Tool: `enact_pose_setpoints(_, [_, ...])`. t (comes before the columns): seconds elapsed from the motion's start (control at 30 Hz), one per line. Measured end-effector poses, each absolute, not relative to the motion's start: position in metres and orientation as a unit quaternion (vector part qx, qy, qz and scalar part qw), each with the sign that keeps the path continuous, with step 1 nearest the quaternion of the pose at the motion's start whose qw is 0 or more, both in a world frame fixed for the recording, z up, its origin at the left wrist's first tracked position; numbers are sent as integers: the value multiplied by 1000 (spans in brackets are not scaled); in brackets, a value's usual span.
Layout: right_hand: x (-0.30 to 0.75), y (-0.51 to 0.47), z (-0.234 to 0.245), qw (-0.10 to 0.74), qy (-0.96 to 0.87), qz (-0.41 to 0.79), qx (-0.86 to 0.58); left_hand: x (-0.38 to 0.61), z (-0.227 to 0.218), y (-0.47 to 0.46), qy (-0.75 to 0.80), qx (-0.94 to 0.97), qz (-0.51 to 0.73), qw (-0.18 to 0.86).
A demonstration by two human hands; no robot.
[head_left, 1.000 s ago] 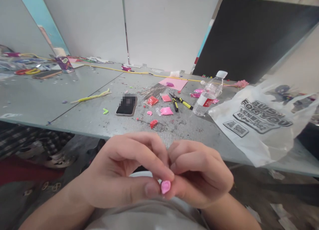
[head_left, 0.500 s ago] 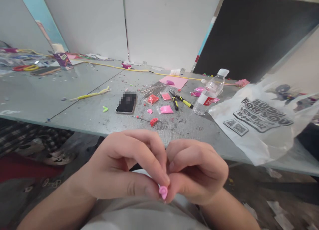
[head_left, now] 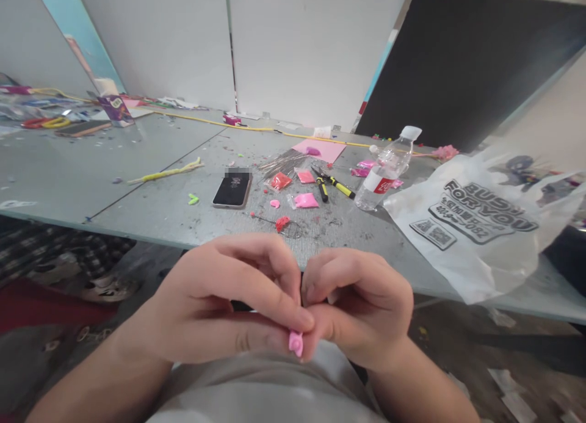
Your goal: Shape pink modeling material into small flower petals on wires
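Note:
Between my hands, close to my body and just off the table's front edge, is a small rolled piece of pink modelling clay (head_left: 296, 343). My left hand (head_left: 224, 301) pinches it between thumb and forefinger from the left. The thumb of my right hand (head_left: 361, 307) presses against its right side, the other fingers curled in. Part of the clay is hidden by the fingertips. On the table ahead lie a flat pink clay bit (head_left: 274, 203), a packet of pink clay (head_left: 306, 200), a packet of red clay (head_left: 279, 181) and a red clay shape on wire (head_left: 282, 223).
A black phone (head_left: 232, 188) lies left of the packets. Yellow-handled pliers (head_left: 332, 184), a water bottle (head_left: 382, 176) and a white plastic bag (head_left: 476, 227) stand to the right. Thin wires (head_left: 284, 163) and pink paper (head_left: 332, 151) lie behind. A person's shoe (head_left: 110, 289) shows below left.
The pink clay has turned a little and shifted slightly up and left with my hands. My left forefinger now lies further over its top. The phone's screen now shows something lit.

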State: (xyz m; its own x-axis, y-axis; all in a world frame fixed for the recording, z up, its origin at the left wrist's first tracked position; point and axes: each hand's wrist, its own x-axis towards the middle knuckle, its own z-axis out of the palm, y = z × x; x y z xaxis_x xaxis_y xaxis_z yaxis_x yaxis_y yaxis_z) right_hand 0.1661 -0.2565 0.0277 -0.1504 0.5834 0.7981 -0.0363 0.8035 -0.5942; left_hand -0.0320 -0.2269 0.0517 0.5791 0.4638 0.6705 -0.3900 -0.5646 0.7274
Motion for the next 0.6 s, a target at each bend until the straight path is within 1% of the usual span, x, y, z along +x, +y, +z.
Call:
enact_pose_setpoints(0.1, [167,-258,27,626,-707,255,-211,-34,53,-229,34,761,469,447])
enact_pose_setpoints(0.37, [164,-258,25,631,-700,268,-202,-32,54,-228,37,753,462,467])
enact_pose_setpoints(0.6, [163,-258,26,626,-697,277,-213,-32,58,-224,24,775,459,433])
